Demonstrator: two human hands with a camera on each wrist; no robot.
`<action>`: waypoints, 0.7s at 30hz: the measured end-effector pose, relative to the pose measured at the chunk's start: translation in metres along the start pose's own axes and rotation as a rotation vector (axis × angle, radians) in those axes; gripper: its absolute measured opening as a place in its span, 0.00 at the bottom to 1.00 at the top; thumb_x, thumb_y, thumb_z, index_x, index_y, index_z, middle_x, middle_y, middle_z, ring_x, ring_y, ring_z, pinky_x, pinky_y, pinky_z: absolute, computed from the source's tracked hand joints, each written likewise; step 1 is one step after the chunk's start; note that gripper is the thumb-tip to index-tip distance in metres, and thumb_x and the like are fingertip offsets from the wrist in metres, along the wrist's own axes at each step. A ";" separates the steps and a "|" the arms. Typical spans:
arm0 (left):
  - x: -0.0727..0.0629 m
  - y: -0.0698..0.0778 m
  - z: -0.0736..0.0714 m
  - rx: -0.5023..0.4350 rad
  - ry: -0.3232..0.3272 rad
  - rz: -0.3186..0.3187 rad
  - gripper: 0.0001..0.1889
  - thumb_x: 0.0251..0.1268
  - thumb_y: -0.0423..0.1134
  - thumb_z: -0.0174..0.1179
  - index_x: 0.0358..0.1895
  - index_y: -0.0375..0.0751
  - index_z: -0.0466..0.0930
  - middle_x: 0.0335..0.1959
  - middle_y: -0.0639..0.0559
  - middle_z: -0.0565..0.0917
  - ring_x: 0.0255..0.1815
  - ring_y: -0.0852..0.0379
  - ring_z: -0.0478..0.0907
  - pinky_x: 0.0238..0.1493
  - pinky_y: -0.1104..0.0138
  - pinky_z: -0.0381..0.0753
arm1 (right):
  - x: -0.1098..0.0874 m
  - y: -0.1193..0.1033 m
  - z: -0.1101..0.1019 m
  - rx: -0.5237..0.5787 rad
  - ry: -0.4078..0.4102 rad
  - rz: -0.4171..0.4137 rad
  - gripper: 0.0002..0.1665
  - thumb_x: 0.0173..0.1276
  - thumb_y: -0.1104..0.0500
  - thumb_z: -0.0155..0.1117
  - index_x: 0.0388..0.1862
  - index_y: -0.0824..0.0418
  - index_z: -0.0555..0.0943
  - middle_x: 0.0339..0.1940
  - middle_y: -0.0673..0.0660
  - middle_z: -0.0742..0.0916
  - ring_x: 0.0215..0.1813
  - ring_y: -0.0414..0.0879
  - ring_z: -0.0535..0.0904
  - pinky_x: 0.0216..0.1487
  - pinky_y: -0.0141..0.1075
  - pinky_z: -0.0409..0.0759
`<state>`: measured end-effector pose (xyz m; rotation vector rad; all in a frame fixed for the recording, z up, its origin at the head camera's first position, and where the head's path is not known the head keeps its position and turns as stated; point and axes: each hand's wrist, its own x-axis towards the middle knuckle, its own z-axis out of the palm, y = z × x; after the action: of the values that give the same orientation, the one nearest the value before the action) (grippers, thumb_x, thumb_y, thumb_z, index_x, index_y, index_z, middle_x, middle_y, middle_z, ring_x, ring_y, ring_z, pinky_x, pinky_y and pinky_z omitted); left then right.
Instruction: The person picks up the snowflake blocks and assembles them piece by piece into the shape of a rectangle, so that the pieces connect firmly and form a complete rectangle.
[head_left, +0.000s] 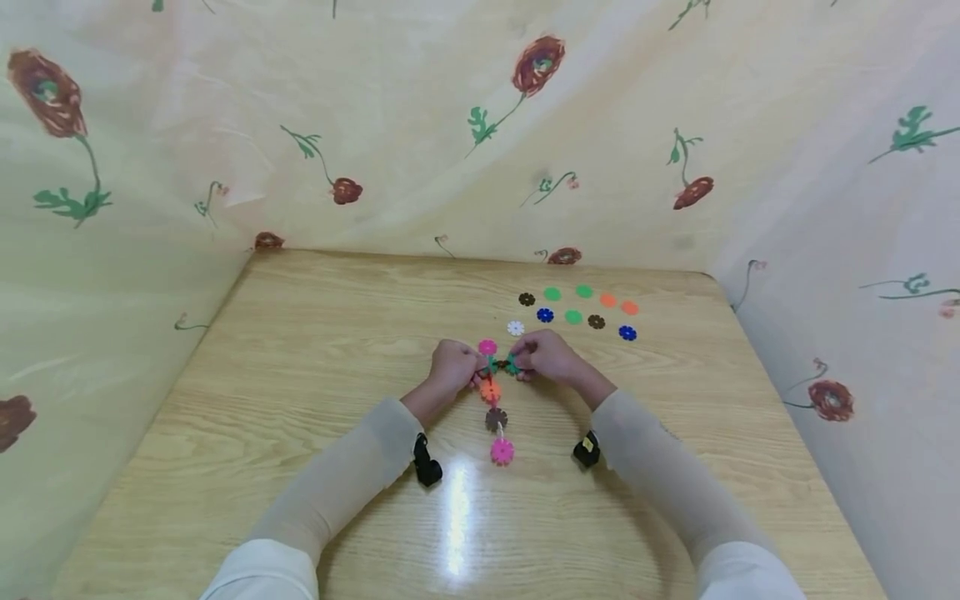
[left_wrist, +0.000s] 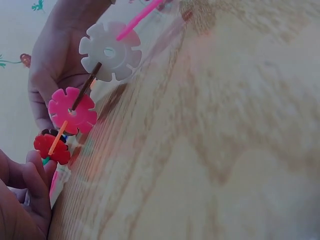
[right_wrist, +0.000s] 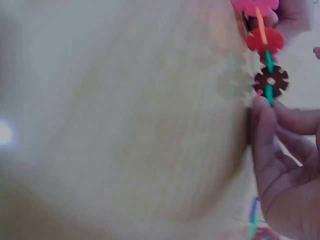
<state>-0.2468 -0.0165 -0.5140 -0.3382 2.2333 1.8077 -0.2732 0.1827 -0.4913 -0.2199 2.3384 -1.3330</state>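
Observation:
Slotted flower-shaped plastic discs are joined in a chain over the table. Down its length run a pink disc point(head_left: 502, 452), a brownish-grey disc point(head_left: 496, 419) and an orange disc point(head_left: 490, 389). My left hand point(head_left: 452, 367) pinches the chain's far part, by a green disc point(head_left: 492, 364). A red disc point(left_wrist: 52, 148) shows by its fingertips in the left wrist view. With thumb and finger, my right hand point(head_left: 547, 357) pinches another green disc point(head_left: 513, 364), set into a dark brown disc point(right_wrist: 271, 81) between the hands. Fingers partly cover both green discs.
Loose discs lie beyond the right hand: a white disc point(head_left: 515, 328), a blue disc point(head_left: 545, 315), a brown disc point(head_left: 527, 299), and several green and orange ones. A pink disc point(head_left: 487, 347) is just beyond the hands. Floral cloth point(head_left: 450, 167) surrounds the wooden table point(head_left: 300, 333).

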 end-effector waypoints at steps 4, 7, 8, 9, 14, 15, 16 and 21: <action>0.000 -0.001 -0.001 0.003 -0.003 0.010 0.04 0.66 0.28 0.64 0.34 0.31 0.88 0.24 0.43 0.86 0.15 0.60 0.76 0.14 0.74 0.74 | 0.007 -0.008 -0.012 -0.192 -0.003 -0.055 0.11 0.72 0.65 0.63 0.50 0.67 0.84 0.37 0.60 0.86 0.31 0.50 0.85 0.35 0.40 0.86; 0.000 -0.002 -0.002 0.008 -0.002 0.018 0.05 0.66 0.28 0.64 0.33 0.31 0.88 0.24 0.43 0.86 0.15 0.60 0.77 0.14 0.74 0.74 | 0.019 -0.016 -0.014 -0.316 0.003 -0.145 0.11 0.73 0.62 0.63 0.50 0.65 0.85 0.39 0.58 0.87 0.33 0.49 0.83 0.35 0.39 0.83; 0.000 -0.002 -0.003 0.009 -0.001 0.018 0.05 0.65 0.28 0.65 0.33 0.31 0.87 0.24 0.43 0.86 0.15 0.60 0.76 0.14 0.74 0.74 | 0.024 -0.020 -0.012 -0.347 -0.007 -0.170 0.11 0.73 0.62 0.63 0.50 0.64 0.86 0.40 0.58 0.87 0.35 0.49 0.83 0.36 0.39 0.82; 0.000 -0.003 -0.003 0.008 -0.002 0.018 0.05 0.65 0.28 0.65 0.32 0.31 0.87 0.23 0.43 0.85 0.14 0.60 0.76 0.14 0.74 0.74 | 0.029 -0.023 -0.010 -0.380 -0.026 -0.191 0.12 0.73 0.62 0.63 0.51 0.63 0.86 0.41 0.57 0.87 0.37 0.48 0.83 0.38 0.40 0.82; 0.001 -0.005 -0.005 -0.012 -0.034 0.025 0.05 0.65 0.28 0.65 0.33 0.29 0.88 0.21 0.43 0.85 0.12 0.60 0.76 0.12 0.74 0.74 | 0.049 -0.037 0.006 -0.576 -0.131 -0.248 0.14 0.71 0.61 0.67 0.54 0.60 0.86 0.43 0.55 0.88 0.44 0.47 0.83 0.47 0.41 0.83; 0.001 -0.005 -0.005 -0.017 -0.043 0.027 0.05 0.65 0.28 0.65 0.33 0.29 0.88 0.21 0.43 0.85 0.12 0.60 0.76 0.12 0.73 0.74 | 0.052 -0.038 0.008 -0.611 -0.146 -0.254 0.14 0.70 0.61 0.67 0.53 0.60 0.86 0.43 0.54 0.88 0.44 0.47 0.83 0.48 0.40 0.83; 0.001 -0.005 -0.005 -0.020 -0.050 0.027 0.05 0.65 0.28 0.65 0.34 0.28 0.88 0.21 0.43 0.85 0.12 0.60 0.76 0.12 0.73 0.75 | 0.055 -0.039 0.010 -0.645 -0.157 -0.261 0.13 0.70 0.61 0.68 0.52 0.60 0.86 0.42 0.54 0.88 0.44 0.47 0.83 0.49 0.41 0.82; 0.002 -0.004 -0.006 -0.014 -0.060 0.029 0.05 0.65 0.28 0.64 0.35 0.28 0.88 0.21 0.44 0.85 0.12 0.61 0.76 0.13 0.73 0.75 | 0.060 -0.042 0.011 -0.702 -0.181 -0.238 0.05 0.67 0.64 0.69 0.42 0.59 0.84 0.38 0.53 0.85 0.41 0.47 0.80 0.46 0.39 0.81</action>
<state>-0.2472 -0.0229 -0.5168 -0.2518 2.1967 1.8236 -0.3252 0.1311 -0.4784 -0.8115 2.5810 -0.4927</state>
